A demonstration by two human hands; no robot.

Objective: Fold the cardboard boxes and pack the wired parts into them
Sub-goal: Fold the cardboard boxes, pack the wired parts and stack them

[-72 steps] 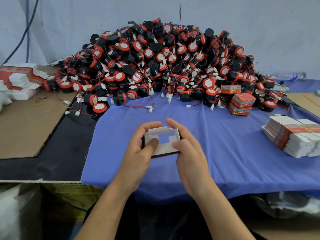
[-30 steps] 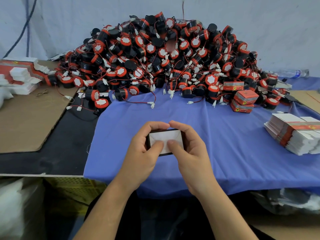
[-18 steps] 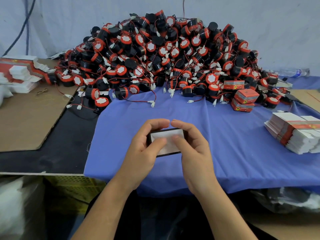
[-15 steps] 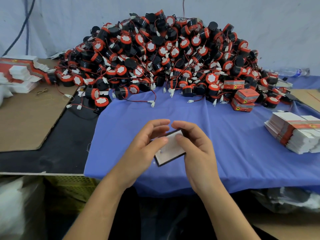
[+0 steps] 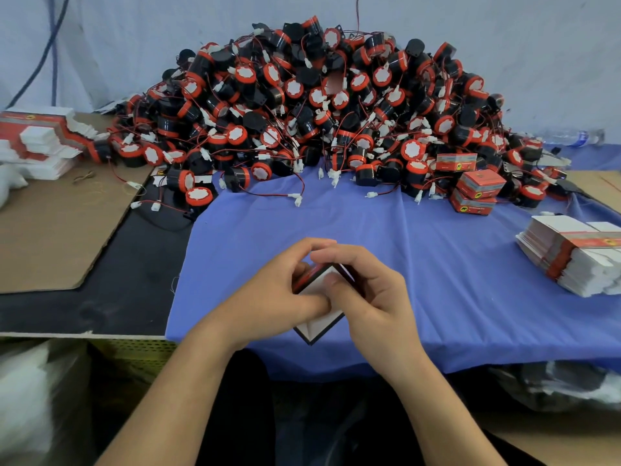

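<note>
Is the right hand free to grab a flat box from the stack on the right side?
Probably not yet: the right hand and left hand both grip the box. The stack lies unobstructed on the blue cloth.

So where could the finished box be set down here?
Bare blue cloth lies between the hands and the pile of wired parts, reaching right to the flat box stack. The brown cardboard sheet at left is mostly bare. The back is crowded.
</note>
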